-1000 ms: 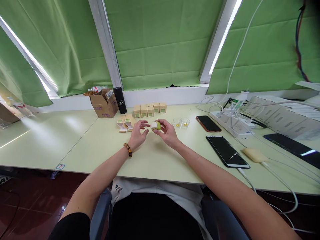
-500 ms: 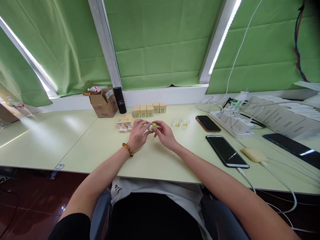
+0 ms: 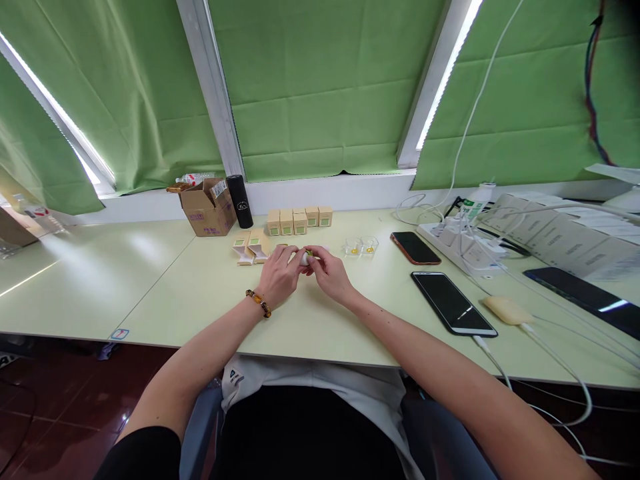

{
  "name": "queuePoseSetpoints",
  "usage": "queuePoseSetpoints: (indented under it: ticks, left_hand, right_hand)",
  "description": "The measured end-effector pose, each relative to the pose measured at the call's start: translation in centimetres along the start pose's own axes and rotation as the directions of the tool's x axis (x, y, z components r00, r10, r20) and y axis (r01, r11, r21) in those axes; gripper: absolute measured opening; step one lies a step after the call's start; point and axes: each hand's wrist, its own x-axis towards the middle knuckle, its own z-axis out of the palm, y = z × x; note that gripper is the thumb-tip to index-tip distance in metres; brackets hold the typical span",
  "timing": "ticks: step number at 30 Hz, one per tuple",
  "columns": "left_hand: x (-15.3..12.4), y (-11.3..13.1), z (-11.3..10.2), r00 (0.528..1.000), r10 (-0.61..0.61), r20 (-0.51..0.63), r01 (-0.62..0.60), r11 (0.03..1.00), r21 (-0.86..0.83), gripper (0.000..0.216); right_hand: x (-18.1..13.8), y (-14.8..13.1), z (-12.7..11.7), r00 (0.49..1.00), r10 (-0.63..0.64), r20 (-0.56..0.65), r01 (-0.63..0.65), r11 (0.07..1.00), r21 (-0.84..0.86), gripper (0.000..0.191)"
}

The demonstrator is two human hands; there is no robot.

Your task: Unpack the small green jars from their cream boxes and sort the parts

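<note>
Green blinds (image 3: 325, 93) hang behind the pale table (image 3: 320, 327). From my remote seat I see the left hand (image 3: 279, 274) and the right hand (image 3: 331, 273) both gripping a small white-and-green item (image 3: 305, 261) between them, over the table. I judge it could slip if either pinch loosens, being small and mostly covered. The clear twin-cup tray (image 3: 361, 247) holds something yellow in each side; the two open cartons (image 3: 258, 237) show white interiors.

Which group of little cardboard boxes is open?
The pair just left of the left hand: white insides show, whereas the five boxes behind look shut.
</note>
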Motion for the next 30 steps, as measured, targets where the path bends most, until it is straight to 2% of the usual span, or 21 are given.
queuePoseSetpoints:
  ticks: [8, 16, 20, 24, 30]
  left_hand:
    - [0.01, 0.04, 0.11, 1.000, 0.010, 0.017, -0.009, 0.999, -0.051, 0.042]
    - [-0.02, 0.07, 0.30, 1.000, 0.014, 0.008, -0.013, 0.995, -0.101, 0.035]
    - [-0.05, 0.29, 0.25, 1.000, 0.018, 0.003, -0.018, 0.996, -0.093, 0.035]
    - [0.00, 0.52, 0.10, 1.000, 0.008, -0.004, -0.008, 0.997, -0.079, 0.034]
    - [0.28, 0.78, 0.14, 1.000, -0.001, -0.022, -0.001, 0.995, -0.095, 0.030]
  right_hand:
    - [-0.26, -0.57, -0.01, 1.000, 0.011, 0.010, -0.011, 1.000, 0.023, 0.046]
    - [-0.27, -0.26, 0.13, 1.000, -0.003, 0.012, 0.005, 0.993, -0.120, 0.035]
    - [-0.26, -0.22, 0.33, 1.000, -0.018, 0.010, 0.019, 0.992, -0.123, 0.030]
    - [-0.23, -0.67, 0.41, 0.999, 0.007, -0.037, -0.011, 0.994, -0.111, 0.031]
    - [-0.01, -0.89, 0.32, 0.999, 0.035, -0.006, -0.036, 0.993, -0.116, 0.034]
